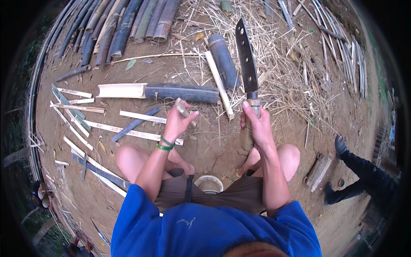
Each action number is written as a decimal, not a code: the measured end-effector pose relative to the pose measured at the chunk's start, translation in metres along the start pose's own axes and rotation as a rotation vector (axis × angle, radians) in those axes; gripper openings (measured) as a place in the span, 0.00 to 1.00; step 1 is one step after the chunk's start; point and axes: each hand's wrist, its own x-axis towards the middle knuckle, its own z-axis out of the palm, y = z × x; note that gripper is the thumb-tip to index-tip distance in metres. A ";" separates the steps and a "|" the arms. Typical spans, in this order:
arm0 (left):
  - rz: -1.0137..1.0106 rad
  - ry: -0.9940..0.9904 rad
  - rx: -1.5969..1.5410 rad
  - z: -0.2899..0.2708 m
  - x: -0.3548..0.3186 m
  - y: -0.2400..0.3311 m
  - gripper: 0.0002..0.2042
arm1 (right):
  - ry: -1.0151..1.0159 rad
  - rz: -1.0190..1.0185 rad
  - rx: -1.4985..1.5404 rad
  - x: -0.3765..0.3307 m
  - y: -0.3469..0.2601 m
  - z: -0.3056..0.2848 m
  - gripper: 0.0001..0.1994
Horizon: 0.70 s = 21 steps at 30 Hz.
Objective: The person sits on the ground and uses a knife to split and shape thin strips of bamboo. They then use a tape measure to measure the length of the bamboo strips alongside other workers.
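Note:
My right hand [259,124] grips the wooden handle of a large knife [248,60]. Its dark, wide blade, with several holes along it, points up and away from me. In my left hand [175,124], the fingers are closed round a small pale-brown block [182,108]; whether it is stone or wood I cannot tell. Just beyond that hand lies a split length of dark bamboo [182,93], its pale inside bared at the left end. A short dark bamboo section [223,61] and a pale strip [218,83] rest left of the blade, apart from it.
Whole bamboo poles [122,30] lie at the far left. Shavings [287,94] litter the ground on the right. Split strips [128,131] are scattered on the left. A metal bowl [221,185] stands between my legs. A person in dark trousers [364,169] is at right, near a wood block [320,173].

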 end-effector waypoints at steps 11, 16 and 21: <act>0.081 0.052 -0.135 -0.026 -0.042 -0.024 0.20 | -0.034 -0.163 -0.013 0.004 0.001 0.035 0.19; 0.134 0.293 -0.353 -0.034 -0.071 -0.013 0.17 | -0.151 -0.364 0.035 -0.003 0.021 0.050 0.13; 0.088 0.491 -0.508 -0.034 -0.102 -0.041 0.18 | -0.254 -0.199 -0.162 -0.010 0.037 0.071 0.15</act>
